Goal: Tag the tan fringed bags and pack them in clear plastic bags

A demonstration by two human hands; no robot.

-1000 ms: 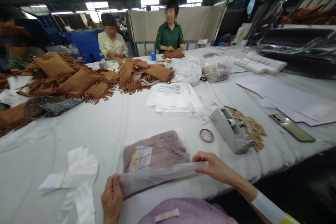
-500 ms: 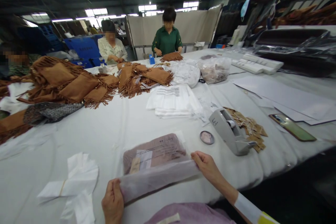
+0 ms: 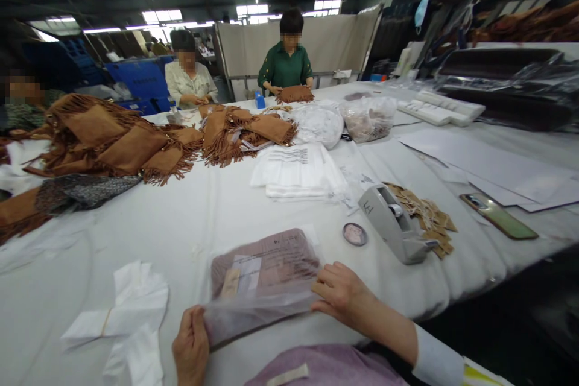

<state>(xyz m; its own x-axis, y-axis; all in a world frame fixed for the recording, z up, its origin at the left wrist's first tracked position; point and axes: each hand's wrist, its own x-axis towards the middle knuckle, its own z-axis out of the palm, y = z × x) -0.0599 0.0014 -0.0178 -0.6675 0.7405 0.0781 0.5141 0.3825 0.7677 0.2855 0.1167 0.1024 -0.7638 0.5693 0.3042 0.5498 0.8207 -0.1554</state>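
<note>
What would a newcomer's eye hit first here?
Probably the large heap of brown, fringed, suede-like pieces at upper left. Then, front and centre, a translucent plastic bag with mauve-brown fabric inside: left hand gripping its near edge at one end, right hand at the other. A grey plastic tape dispenser stands further right.

A thin, translucent plastic bag (image 3: 260, 313) — faintly shiny, milky along its flap — covers a matt, soft-looking mauve article (image 3: 289, 256). Across from me, brown fringed pieces (image 3: 140, 148) look like suede, napped and dull. The white table covering (image 3: 181, 226) is matt and softly creased, the grey tape dispenser (image 3: 384, 229) hard, smooth plastic, the heap of tags (image 3: 438, 226) matt brown card. A phone (image 3: 511, 221) gleams green; clear film (image 3: 474, 82) glistens over dark rolls (image 3: 506, 64).
</note>
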